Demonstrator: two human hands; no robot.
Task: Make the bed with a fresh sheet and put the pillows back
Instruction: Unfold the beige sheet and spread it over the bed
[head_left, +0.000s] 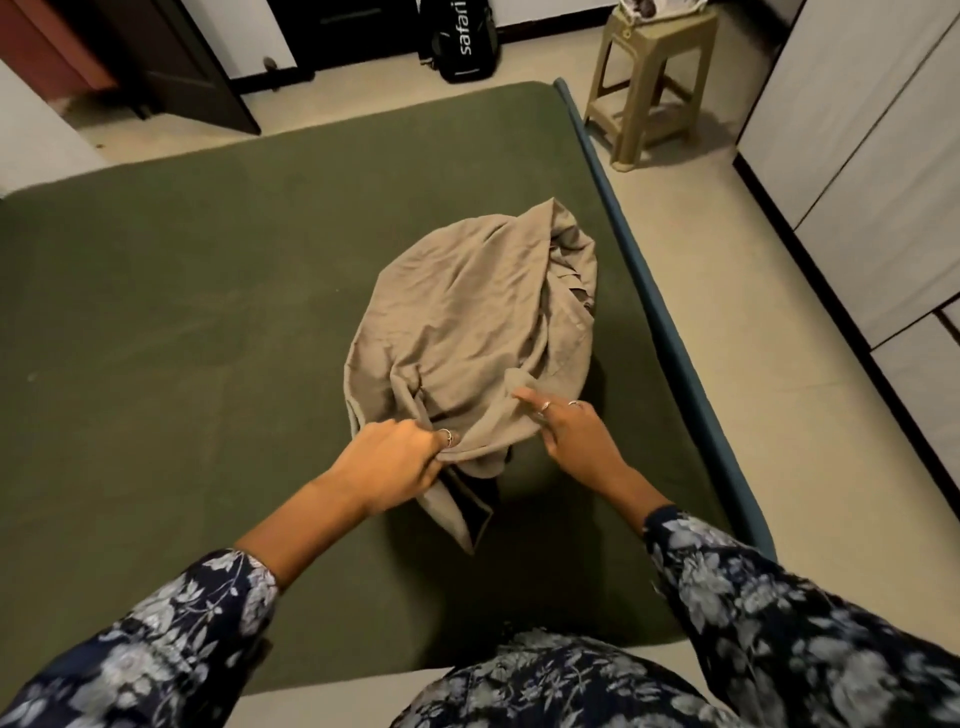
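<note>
Both hands, left hand (395, 457) & right hand (569, 436), pinch crumpled beige sheet (467, 322).

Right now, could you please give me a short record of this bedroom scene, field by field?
surface: bare olive-green mattress with a blue side edge
sheet: bunched beige fabric sheet, lying on the mattress toward its right side, not yet spread
left hand: left hand, pinching the sheet's near edge
right hand: right hand, forefinger extended, resting on the sheet; grip unclear
pillows: none in view
floor items: beige plastic stool; black backpack
</note>
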